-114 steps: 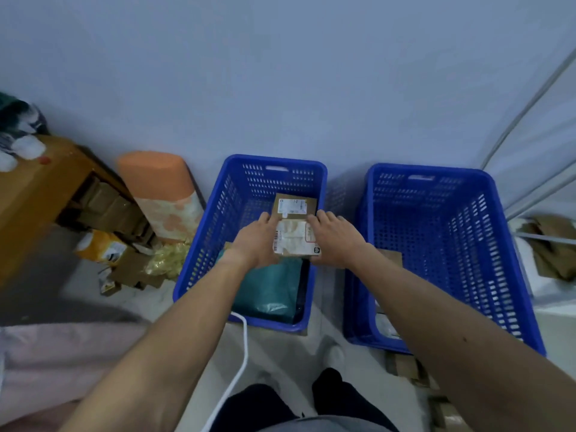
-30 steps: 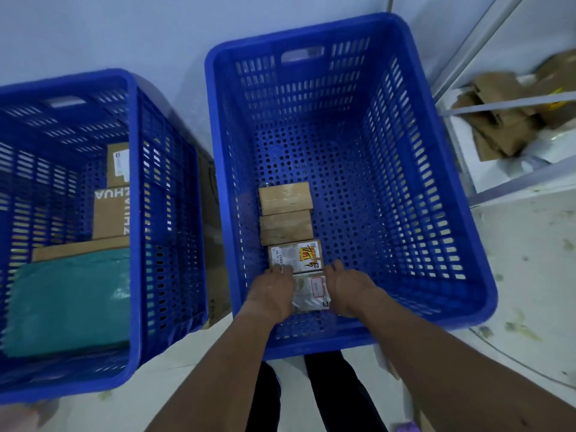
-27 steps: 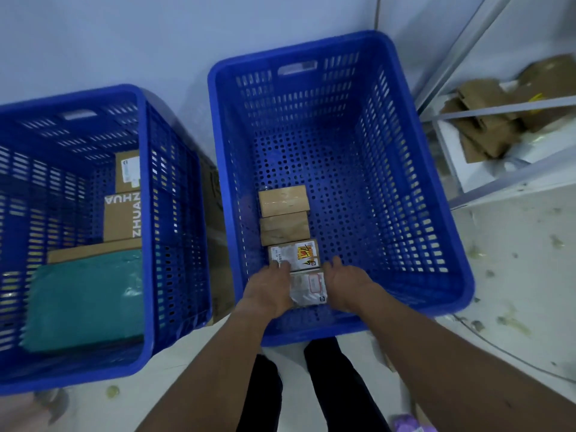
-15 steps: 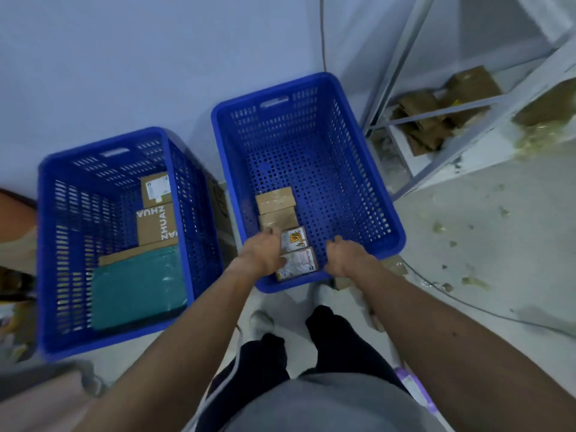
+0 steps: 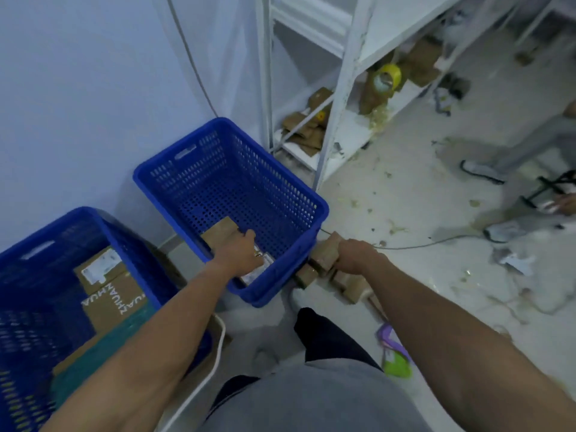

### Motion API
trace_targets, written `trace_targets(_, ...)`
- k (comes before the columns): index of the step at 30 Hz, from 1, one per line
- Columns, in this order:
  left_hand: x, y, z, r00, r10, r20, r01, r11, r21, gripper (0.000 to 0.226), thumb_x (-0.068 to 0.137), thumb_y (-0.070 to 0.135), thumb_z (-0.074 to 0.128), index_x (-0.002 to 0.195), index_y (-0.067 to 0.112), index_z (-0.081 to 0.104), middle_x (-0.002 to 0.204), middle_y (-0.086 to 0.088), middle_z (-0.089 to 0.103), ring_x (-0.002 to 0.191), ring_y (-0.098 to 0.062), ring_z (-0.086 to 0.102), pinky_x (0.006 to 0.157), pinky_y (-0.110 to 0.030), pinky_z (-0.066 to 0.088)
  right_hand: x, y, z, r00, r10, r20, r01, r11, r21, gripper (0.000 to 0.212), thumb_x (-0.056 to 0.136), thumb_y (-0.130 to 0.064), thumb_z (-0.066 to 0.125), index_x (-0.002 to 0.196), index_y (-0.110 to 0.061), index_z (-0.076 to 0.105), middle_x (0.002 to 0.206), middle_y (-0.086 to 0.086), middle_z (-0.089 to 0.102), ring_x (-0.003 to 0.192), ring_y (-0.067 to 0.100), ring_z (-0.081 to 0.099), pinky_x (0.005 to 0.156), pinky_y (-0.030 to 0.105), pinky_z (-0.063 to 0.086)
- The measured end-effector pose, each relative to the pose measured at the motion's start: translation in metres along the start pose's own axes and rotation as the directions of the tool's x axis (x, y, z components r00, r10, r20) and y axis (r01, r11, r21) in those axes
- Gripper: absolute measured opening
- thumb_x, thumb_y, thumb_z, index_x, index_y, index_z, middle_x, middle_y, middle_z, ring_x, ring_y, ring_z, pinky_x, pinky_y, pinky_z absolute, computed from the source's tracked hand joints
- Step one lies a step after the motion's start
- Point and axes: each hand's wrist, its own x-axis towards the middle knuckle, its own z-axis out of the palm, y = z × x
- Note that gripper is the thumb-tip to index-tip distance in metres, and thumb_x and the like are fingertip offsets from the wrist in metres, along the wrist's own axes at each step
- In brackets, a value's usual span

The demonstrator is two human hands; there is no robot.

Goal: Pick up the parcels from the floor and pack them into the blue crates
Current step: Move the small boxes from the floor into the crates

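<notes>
1. White metal shelving (image 5: 341, 98) stands against the wall (image 5: 78, 88), with cardboard scraps (image 5: 300, 127) on its lowest shelf.
2. Two blue crates sit on the littered floor (image 5: 405, 198). The left crate (image 5: 28, 254) holds a printed cardboard box (image 5: 109, 294) and a teal bag (image 5: 103, 344). The right crate (image 5: 290, 198), just beside the shelving, holds a row of small parcels (image 5: 218, 233).
3. The left hand (image 5: 241, 254) rests on that row inside the right crate. Its fingers are hidden beneath it, so their hold cannot be told.
4. The right hand (image 5: 355, 255) reaches outside the crate, fingers curled round a brown parcel (image 5: 327, 251) just beside the crate's near corner, among loose parcels (image 5: 353, 286) on the floor.
</notes>
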Motion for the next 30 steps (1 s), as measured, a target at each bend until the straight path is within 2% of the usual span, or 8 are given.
trace_targets(2, -0.005, 0.013, 0.003, 0.999, 0.052, -0.003, -0.052, 0.997, 0.062, 0.054, 0.091, 0.046, 0.061, 0.127, 0.01, 0.04, 0.115, -0.011, 0.059, 0.091, -0.025, 0.058, 0.077, -0.04, 0.052, -0.022, 0.016, 0.015, 0.998, 0.06, -0.011, -0.059, 0.997, 0.041, 0.047, 0.092, -0.035, 0.057, 0.133, -0.013, 0.052, 0.134, 0.011, 0.055, 0.119, 0.028, 0.056, 0.088, 0.032, 0.045)
trace_targets(4, -0.012, 0.03, 0.008, 0.995, 0.097, 0.035, -0.099, 0.994, 0.055, 0.056, 0.093, 0.045, 0.06, 0.132, 0.01, 0.039, 0.109, -0.008, 0.059, 0.087, -0.023, 0.058, 0.073, -0.037, 0.05, -0.042, 0.034, 0.032, 0.992, 0.126, -0.025, -0.125, 0.991, 0.039, 0.045, 0.093, -0.032, 0.053, 0.134, -0.013, 0.051, 0.135, 0.011, 0.054, 0.121, 0.028, 0.055, 0.092, 0.033, 0.045)
trace_targets(8, -0.023, 0.069, 0.019, 0.979, 0.196, 0.058, -0.203, 0.969, 0.141, 0.056, 0.093, 0.046, 0.061, 0.132, 0.011, 0.042, 0.123, -0.007, 0.057, 0.105, -0.024, 0.057, 0.079, -0.03, 0.043, -0.077, 0.066, 0.06, 0.974, 0.217, -0.065, -0.213, 0.974, 0.074, 0.043, 0.089, -0.031, 0.053, 0.128, -0.014, 0.054, 0.129, 0.01, 0.057, 0.116, 0.027, 0.057, 0.09, 0.035, 0.047)
trace_targets(13, -0.027, 0.124, 0.036, 0.949, 0.303, 0.088, -0.312, 0.941, 0.126, 0.065, 0.091, 0.046, 0.065, 0.138, 0.009, 0.039, 0.129, -0.011, 0.056, 0.113, -0.028, 0.057, 0.093, -0.038, 0.049, -0.114, 0.11, 0.089, 0.947, 0.31, -0.087, -0.294, 0.942, 0.159, 0.042, 0.091, -0.033, 0.053, 0.127, -0.011, 0.054, 0.128, 0.011, 0.057, 0.116, 0.028, 0.057, 0.091, 0.033, 0.046)
trace_targets(17, -0.027, 0.177, 0.055, 0.927, 0.348, 0.139, -0.368, 0.915, 0.163, 0.066, 0.092, 0.043, 0.064, 0.14, 0.007, 0.037, 0.134, -0.015, 0.055, 0.118, -0.03, 0.056, 0.095, -0.04, 0.049, -0.137, 0.157, 0.118, 0.922, 0.378, -0.083, -0.35, 0.905, 0.241, 0.044, 0.091, -0.035, 0.053, 0.129, -0.013, 0.053, 0.13, 0.012, 0.054, 0.119, 0.029, 0.055, 0.093, 0.031, 0.044)
trace_targets(24, -0.032, 0.288, 0.113, 0.891, 0.378, 0.253, -0.435, 0.872, 0.227, 0.061, 0.091, 0.036, 0.065, 0.139, 0.008, 0.042, 0.133, -0.013, 0.056, 0.116, -0.03, 0.056, 0.09, -0.033, 0.045, -0.178, 0.256, 0.183, 0.894, 0.444, -0.066, -0.405, 0.861, 0.309, 0.046, 0.092, -0.039, 0.054, 0.127, -0.011, 0.053, 0.129, 0.011, 0.053, 0.119, 0.03, 0.055, 0.092, 0.033, 0.045)
trace_targets(30, -0.031, 0.37, 0.163, 0.886, 0.335, 0.321, -0.436, 0.837, 0.331, 0.062, 0.091, 0.043, 0.061, 0.14, 0.01, 0.041, 0.124, -0.013, 0.06, 0.109, -0.031, 0.059, 0.088, -0.037, 0.05, -0.192, 0.345, 0.233, 0.914, 0.403, -0.041, -0.373, 0.876, 0.305, 0.04, 0.091, -0.033, 0.054, 0.123, -0.008, 0.051, 0.123, 0.011, 0.053, 0.112, 0.03, 0.059, 0.088, 0.033, 0.046)
